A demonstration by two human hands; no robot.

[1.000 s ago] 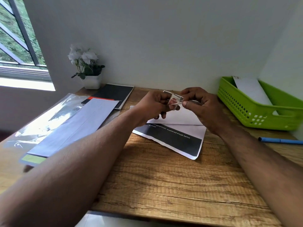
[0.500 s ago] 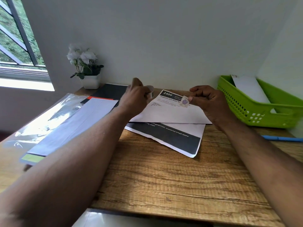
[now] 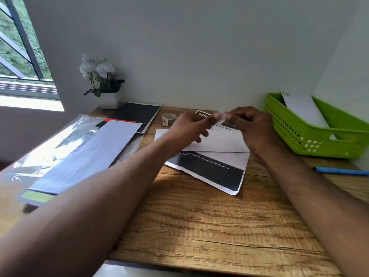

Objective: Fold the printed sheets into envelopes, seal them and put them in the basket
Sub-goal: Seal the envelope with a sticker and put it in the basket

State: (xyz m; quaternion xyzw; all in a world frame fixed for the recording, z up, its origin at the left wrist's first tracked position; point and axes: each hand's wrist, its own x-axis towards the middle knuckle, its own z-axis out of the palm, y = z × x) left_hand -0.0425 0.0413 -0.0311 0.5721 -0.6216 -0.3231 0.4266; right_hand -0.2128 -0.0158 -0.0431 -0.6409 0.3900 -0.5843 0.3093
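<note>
A folded printed sheet (image 3: 221, 143) lies on the desk, on top of another printed sheet with a black band (image 3: 211, 171). Just above its far edge, my left hand (image 3: 191, 127) and my right hand (image 3: 252, 126) meet fingertip to fingertip. Each pinches an end of a small clear tape piece (image 3: 222, 114). My left hand is blurred. A tape roll (image 3: 168, 119) stands on the desk to the left of my hands. The green basket (image 3: 299, 136) sits at the right with a white envelope (image 3: 305, 110) leaning inside it.
A blue pen (image 3: 339, 171) lies in front of the basket. A plastic sleeve with sheets (image 3: 65, 152) covers the left of the wooden desk (image 3: 199, 226). A black notebook (image 3: 135, 114) and a potted white flower (image 3: 103, 84) stand at the back left, against the wall.
Both hands held the tape roll a second ago. My left hand then carried the roll left and set it on the desk. It has come back to the tape piece in my right hand.
</note>
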